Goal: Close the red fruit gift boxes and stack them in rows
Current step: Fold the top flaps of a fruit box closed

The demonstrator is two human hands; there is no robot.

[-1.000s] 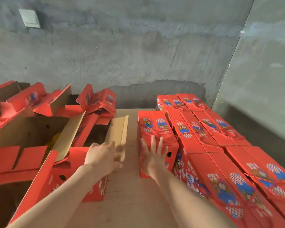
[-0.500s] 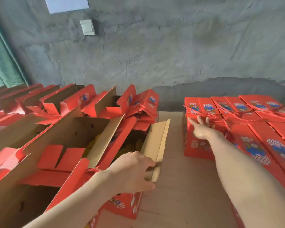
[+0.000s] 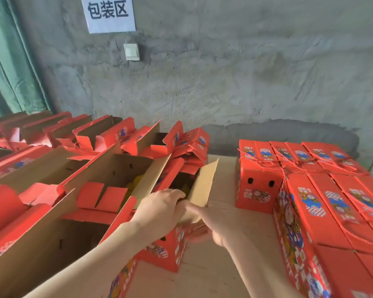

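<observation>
An open red gift box (image 3: pixel 170 252) stands at the middle of the table, its brown flaps raised and yellow fruit (image 3: pixel 138 181) showing inside. My left hand (image 3: pixel 159 208) grips the near end of the box at its rim, fingers curled over the edge. My right hand (image 3: pixel 205 224) is at the box's right flap (image 3: pixel 202 186), fingers on its lower end; the grip is blurred. Closed red gift boxes (image 3: pixel 323 203) with rope handles lie in rows on the right.
More open red boxes (image 3: pixel 52 168) crowd the left side, back to the grey wall. Bare wooden table (image 3: pixel 224 272) shows between the two groups. A white sign (image 3: pixel 109 14) and a switch (image 3: pixel 131 52) hang on the wall, a green curtain (image 3: pixel 9 61) at far left.
My right hand left the closed box on the right and came over to the open box's right flap. My view swung left and up. My left hand stayed at the box's near end.
</observation>
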